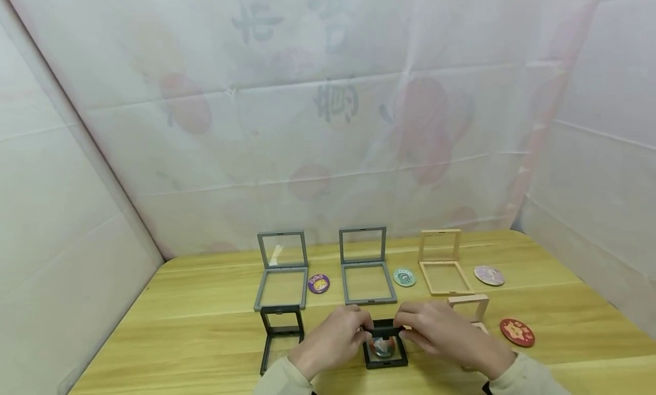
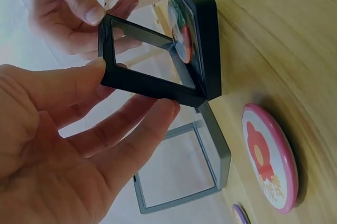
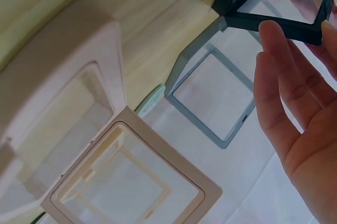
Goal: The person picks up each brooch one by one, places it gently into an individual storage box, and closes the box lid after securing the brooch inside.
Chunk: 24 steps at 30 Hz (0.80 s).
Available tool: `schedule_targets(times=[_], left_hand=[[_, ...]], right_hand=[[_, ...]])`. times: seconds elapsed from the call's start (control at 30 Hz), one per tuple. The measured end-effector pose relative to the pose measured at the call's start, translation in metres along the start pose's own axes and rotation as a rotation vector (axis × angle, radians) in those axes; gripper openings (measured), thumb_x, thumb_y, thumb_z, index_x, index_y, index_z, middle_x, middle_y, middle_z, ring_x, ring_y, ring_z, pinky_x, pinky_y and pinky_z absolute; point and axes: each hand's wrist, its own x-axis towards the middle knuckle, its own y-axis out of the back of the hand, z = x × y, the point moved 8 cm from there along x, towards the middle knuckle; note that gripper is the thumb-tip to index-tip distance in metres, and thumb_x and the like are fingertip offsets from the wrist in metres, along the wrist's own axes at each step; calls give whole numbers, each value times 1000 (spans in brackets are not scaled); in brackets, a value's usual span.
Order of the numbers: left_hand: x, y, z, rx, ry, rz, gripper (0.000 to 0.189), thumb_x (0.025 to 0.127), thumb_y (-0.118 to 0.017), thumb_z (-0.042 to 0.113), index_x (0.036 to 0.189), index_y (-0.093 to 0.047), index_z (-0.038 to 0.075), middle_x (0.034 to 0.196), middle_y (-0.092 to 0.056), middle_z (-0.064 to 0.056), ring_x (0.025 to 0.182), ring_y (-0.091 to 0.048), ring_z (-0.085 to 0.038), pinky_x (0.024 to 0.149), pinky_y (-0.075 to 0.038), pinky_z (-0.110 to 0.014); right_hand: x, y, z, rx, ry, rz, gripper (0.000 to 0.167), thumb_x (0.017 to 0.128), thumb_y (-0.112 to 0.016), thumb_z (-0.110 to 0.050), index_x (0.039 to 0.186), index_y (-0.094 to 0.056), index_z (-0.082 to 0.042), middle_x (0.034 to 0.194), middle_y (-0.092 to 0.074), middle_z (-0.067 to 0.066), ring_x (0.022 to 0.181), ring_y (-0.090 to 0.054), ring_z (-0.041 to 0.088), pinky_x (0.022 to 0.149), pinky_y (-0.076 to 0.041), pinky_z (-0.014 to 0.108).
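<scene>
Both hands hold the raised lid of a small black hinged display frame [image 1: 385, 363] at the front middle of the table. My left hand [image 1: 333, 339] pinches the lid's left side between thumb and fingers. On the opposite side my right hand [image 1: 447, 333] grips the lid the same way. Inside the lower half lies a round badge [image 2: 180, 30] with a dark green and orange picture, under the tilted lid [image 2: 150, 88]. The lid stands partly raised, its clear window showing in both wrist views.
Another black frame [image 1: 282, 330] stands open at left. Behind are two grey frames [image 1: 369, 301] and a beige one [image 1: 446, 293], all open. A pink frame [image 3: 174, 155] stands by my right hand. Round badges lie about: purple [image 1: 319, 283], green [image 1: 405, 278], lilac [image 1: 489, 275], red [image 1: 517, 332], pink-rimmed [image 2: 269, 158].
</scene>
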Motion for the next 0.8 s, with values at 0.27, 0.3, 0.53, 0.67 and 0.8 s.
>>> schedule_targets(times=[0.27, 0.3, 0.53, 0.67, 0.8], left_hand=[[0, 0, -2, 39, 3, -8, 4, 96, -71, 10, 95, -74, 10, 94, -63, 5, 79, -52, 1, 69, -48, -14], [0, -1, -2, 49, 3, -9, 3, 96, -71, 9, 95, -75, 10, 93, -63, 5, 79, -52, 1, 69, -48, -13], [2, -8, -1, 106, -8, -27, 5, 91, -78, 10, 90, -77, 15, 90, -60, 10, 76, -50, 2, 67, -45, -12], [2, -10, 0, 126, -20, -27, 6, 88, -81, 10, 90, -80, 15, 91, -59, 11, 78, -51, 2, 69, -46, -12], [-1, -10, -1, 136, -10, -23, 7, 85, -83, 10, 89, -82, 16, 90, -60, 10, 77, -53, 3, 69, -46, -11]], right_hand=[[5, -1, -5, -96, 22, -9, 22, 81, -81, -7, 92, -68, -21, 91, -61, -11, 67, -45, -7, 53, -36, 10], [5, -1, -6, -107, 26, -17, 23, 80, -82, -7, 92, -69, -21, 90, -61, -10, 67, -44, -6, 53, -36, 10], [2, -7, -7, -109, -3, -60, 27, 77, -86, -7, 96, -73, -22, 91, -59, -8, 63, -40, -6, 51, -33, 11], [0, -10, -7, -79, -32, -81, 32, 77, -86, -6, 102, -76, -22, 93, -59, -7, 60, -36, -7, 50, -33, 11], [2, -16, -9, -95, -19, -101, 33, 76, -87, -8, 102, -74, -24, 95, -59, -5, 60, -36, -6, 50, -33, 11]])
